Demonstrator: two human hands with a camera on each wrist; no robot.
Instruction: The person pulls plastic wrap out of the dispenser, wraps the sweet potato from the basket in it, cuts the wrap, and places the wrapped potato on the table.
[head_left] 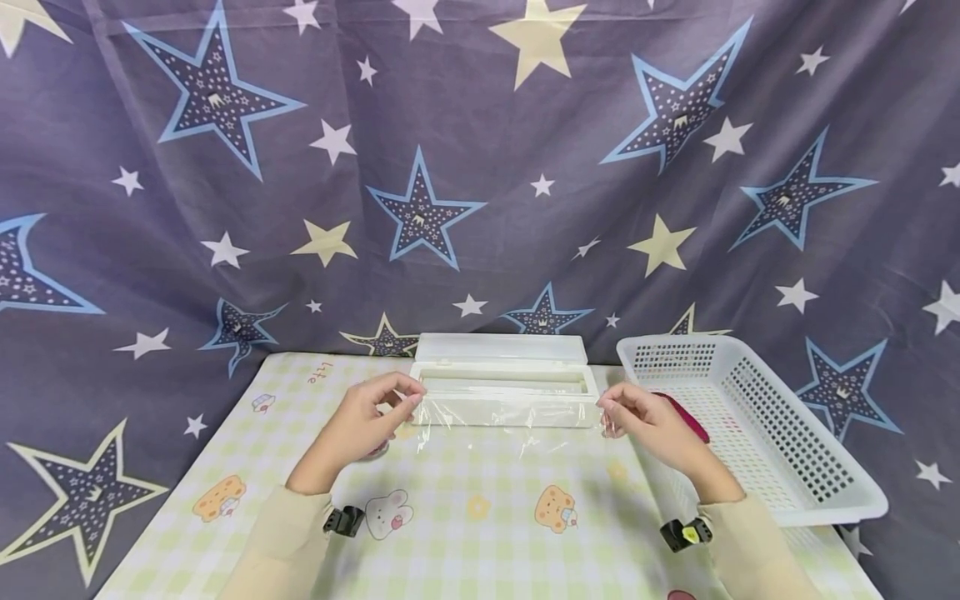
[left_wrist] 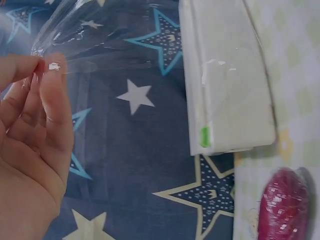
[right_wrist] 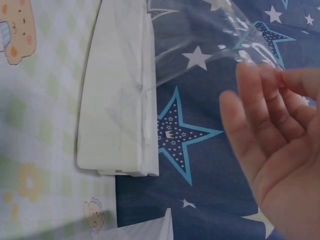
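A clear sheet of cling film [head_left: 480, 437] stretches from a white cling film dispenser [head_left: 510, 412] whose lid [head_left: 501, 348] stands raised at the back of the table. My left hand [head_left: 375, 417] pinches the film's left corner between thumb and fingers, as the left wrist view also shows at the fingertips [left_wrist: 52, 67]. At the other corner, my right hand [head_left: 652, 421] pinches the film in the same way. Both hands are raised in front of the dispenser. An elongated dark pink thing in shiny film [left_wrist: 283, 207] lies on the table beside the dispenser's left end.
To the right stands a white perforated basket [head_left: 795, 450], with a dark red thing [head_left: 686, 418] inside, partly behind my right hand. A checked cloth with cartoon prints [head_left: 480, 533] covers the table. A star-patterned curtain [head_left: 480, 125] hangs behind it.
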